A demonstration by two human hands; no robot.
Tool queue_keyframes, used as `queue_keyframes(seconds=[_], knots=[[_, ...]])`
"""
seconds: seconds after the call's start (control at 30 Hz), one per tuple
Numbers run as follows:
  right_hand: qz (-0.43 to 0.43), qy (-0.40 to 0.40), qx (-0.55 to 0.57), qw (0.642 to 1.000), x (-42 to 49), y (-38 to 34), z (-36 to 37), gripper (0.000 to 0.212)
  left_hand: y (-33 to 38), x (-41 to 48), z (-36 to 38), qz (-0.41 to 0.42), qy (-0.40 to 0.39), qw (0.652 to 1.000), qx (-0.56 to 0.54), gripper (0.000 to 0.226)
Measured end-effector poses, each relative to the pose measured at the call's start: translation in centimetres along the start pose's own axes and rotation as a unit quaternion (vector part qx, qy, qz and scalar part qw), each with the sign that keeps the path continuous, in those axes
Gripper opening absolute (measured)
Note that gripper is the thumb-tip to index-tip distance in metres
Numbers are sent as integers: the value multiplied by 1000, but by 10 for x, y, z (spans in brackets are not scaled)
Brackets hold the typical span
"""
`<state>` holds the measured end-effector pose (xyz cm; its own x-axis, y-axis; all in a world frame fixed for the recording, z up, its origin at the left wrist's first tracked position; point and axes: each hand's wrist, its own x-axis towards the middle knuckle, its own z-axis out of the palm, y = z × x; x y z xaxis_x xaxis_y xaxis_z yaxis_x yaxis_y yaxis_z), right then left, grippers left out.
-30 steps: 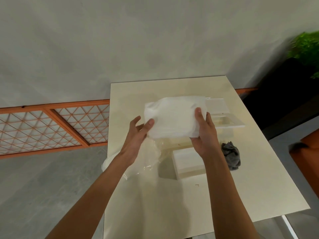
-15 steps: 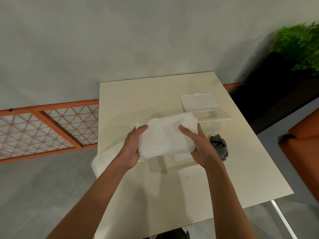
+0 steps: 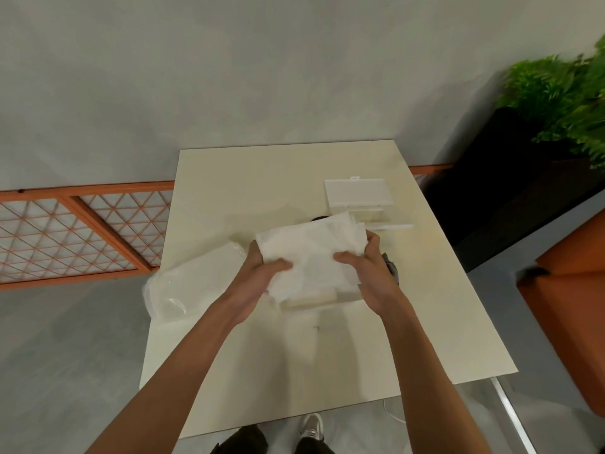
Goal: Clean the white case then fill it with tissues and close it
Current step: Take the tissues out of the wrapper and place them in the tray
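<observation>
I see the stack of tissues [image 3: 311, 250] right over the white case [image 3: 311, 300], which sits open-topped near the middle of the table [image 3: 262, 371]. Only the case's near wall and a bit of its rim show under the tissues. From this angle I cannot tell whether the stack is already inside the case or only resting on its rim.

My left hand [image 3: 258, 276] grasps the left end of the stack, thumb lying across the top and fingers curled beneath. My right hand [image 3: 368, 273] grasps the right end in the same way, thumb on top and pointing inward. The tissues bend slightly between the two hands, and their far corner lifts toward the back of the table.

The case's lid [image 3: 358, 193] lies apart from it, farther back on the right side of the table, with its flap opened flat. A grey cloth [image 3: 391, 265] peeks out just behind my right hand, on the table beside the case. To the left, a clear plastic wrapper [image 3: 186, 283] lies crumpled and hangs over the table's left edge.

Beyond the table I see a grey floor, an orange lattice panel [image 3: 65, 231] on the left, a green plant [image 3: 563, 93] at the upper right, and an orange seat [image 3: 569, 290] at the right edge. One shoe [image 3: 312, 425] shows below the table's near edge.
</observation>
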<state>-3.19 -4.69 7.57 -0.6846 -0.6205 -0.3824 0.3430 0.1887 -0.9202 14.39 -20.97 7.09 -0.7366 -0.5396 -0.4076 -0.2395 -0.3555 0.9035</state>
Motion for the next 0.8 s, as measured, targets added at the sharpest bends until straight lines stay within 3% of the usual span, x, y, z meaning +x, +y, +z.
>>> queue_keyframes(seconds=[0.07, 0.2, 0.37, 0.47, 0.67, 0.8], knots=[[-17, -5, -59, 998, -4, -2, -8, 72, -9, 0, 8, 26, 8, 997, 76, 61], [-89, 26, -186, 978, -4, 7, -22, 98, -22, -1, 28, 98, 82, 980, 153, 52], [-95, 50, -282, 953, -1, 25, -38, 66, -48, 2, 43, 127, 143, 970, 150, 47], [-116, 35, -330, 936, 0, 35, -50, 67, -63, 5, 45, 120, 150, 964, 184, 43], [-142, -29, -412, 900, 8, 40, -67, 85, -70, 3, 36, 164, 105, 940, 279, 72], [-203, -46, -456, 865, 17, 44, -69, 66, -74, 5, 37, 236, 91, 906, 339, 60]])
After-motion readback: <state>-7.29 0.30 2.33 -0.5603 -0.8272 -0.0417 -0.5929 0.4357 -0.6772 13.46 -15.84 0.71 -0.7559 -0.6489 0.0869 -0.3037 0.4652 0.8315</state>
